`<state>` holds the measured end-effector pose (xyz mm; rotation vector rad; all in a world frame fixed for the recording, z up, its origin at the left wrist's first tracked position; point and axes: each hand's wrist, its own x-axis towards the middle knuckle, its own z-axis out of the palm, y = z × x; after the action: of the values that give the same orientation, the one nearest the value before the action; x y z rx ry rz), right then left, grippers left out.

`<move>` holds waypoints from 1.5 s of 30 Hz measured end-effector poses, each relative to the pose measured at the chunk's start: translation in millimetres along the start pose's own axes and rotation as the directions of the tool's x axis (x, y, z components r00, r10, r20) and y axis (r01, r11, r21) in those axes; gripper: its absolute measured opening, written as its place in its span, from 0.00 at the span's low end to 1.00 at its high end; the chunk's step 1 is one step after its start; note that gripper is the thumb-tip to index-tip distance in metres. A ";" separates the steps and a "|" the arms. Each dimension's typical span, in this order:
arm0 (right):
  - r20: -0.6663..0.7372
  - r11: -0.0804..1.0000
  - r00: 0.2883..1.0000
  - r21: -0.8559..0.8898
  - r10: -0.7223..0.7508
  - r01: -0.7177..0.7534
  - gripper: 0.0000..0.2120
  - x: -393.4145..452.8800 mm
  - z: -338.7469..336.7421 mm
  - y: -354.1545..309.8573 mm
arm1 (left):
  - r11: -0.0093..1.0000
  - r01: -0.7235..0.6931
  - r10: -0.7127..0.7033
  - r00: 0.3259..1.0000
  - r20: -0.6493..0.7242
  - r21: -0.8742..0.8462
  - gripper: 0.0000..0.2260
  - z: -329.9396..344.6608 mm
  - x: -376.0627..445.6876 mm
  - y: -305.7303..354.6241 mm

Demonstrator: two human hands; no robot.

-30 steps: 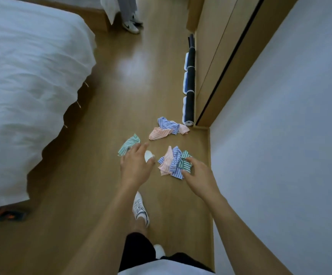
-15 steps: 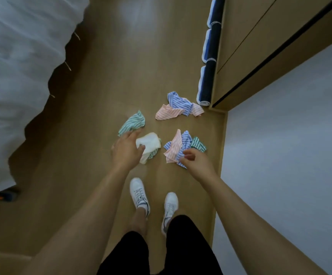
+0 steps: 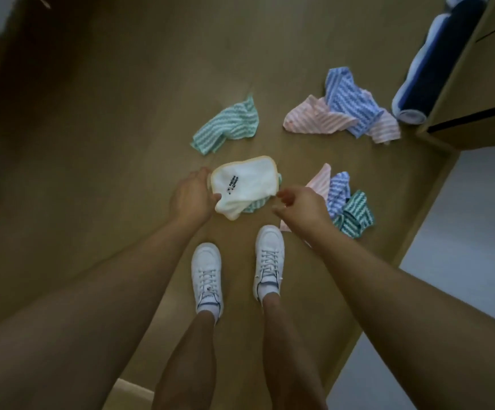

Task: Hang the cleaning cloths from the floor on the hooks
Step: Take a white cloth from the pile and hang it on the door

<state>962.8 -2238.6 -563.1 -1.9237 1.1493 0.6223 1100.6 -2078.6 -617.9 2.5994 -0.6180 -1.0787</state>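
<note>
Head view, only view I have. My left hand (image 3: 191,195) has fingers curled round the left edge of the white cloth (image 3: 244,184), with a green striped cloth (image 3: 253,206) bunched under it; both look lifted off the floor (image 3: 107,128), though height is hard to judge from above. My right hand (image 3: 301,207) hangs just right of the white cloth, fingers loosely bent, thumb and forefinger near each other but gripping nothing; a small gap to the cloth's right edge. Key relation: the white cloth's long axis runs roughly left-right between my two hands, so its free right corner points at my right fingertips (image 3: 281,196). Right hand is the nearer one for a second grip. Using the white cloth as landmark: the mixed pile (image 3: 347,202) of pink, blue and green striped cloths lies to its right, just beyond and partly under my right hand; a lone green cloth (image 3: 228,125) lies beyond it, on the floor; a pink-and-blue pair (image 3: 344,113) sits beyond and right, near the cabinet (image 3: 477,84). My shoes (image 3: 267,255) are on the near side. No hooks in frame, so I can't tell their direction. Judgement: early in the task, most cloths still on the floor. Next call is either pinch the free corner or drop right to the pile.
</note>
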 end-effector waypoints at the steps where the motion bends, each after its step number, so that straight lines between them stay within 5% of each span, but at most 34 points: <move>1: 0.011 0.999 1.000 -0.028 -0.018 0.018 0.18 25.5 13.2 3.7 | 1.000 0.010 -0.010 1.000 0.010 0.009 0.25 17.2 19.7 -8.7; 9: 0.067 0.986 0.991 -0.117 -0.113 0.120 0.18 181.1 116.6 33.9 | 0.993 -0.030 0.022 0.997 0.070 0.111 0.23 127.7 161.4 -68.0; 17: 0.004 0.980 0.985 -0.100 -0.170 0.169 0.21 218.1 150.0 56.0 | 0.963 -0.056 0.070 0.997 -0.045 0.265 0.13 170.0 217.2 -70.2; 20: -0.013 0.970 0.977 -0.124 -0.211 0.208 0.24 211.7 137.7 51.2 | 0.980 -0.084 0.092 0.995 -0.039 0.180 0.08 156.4 203.1 -60.0; 26: 0.000 0.830 0.872 -0.309 -0.489 0.465 0.27 170.0 75.2 10.9 | 0.922 -0.387 0.387 0.922 0.010 -0.033 0.07 73.2 134.1 -5.2; 32: -0.050 0.806 0.828 -0.270 -0.558 0.527 0.10 114.1 -16.8 -41.3 | 0.855 -0.511 0.509 0.860 -0.040 -0.091 0.04 -35.3 83.0 61.6; 45: -0.344 0.711 0.629 -0.219 -0.697 0.668 0.07 -103.9 -316.3 -152.5 | 0.592 -0.696 0.763 0.647 -0.003 0.407 0.10 -306.7 -65.6 293.2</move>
<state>1053.0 -2406.6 -250.5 -2.4073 0.5085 -0.1798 1196.3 -2281.3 -251.8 2.2349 -1.7979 -0.4590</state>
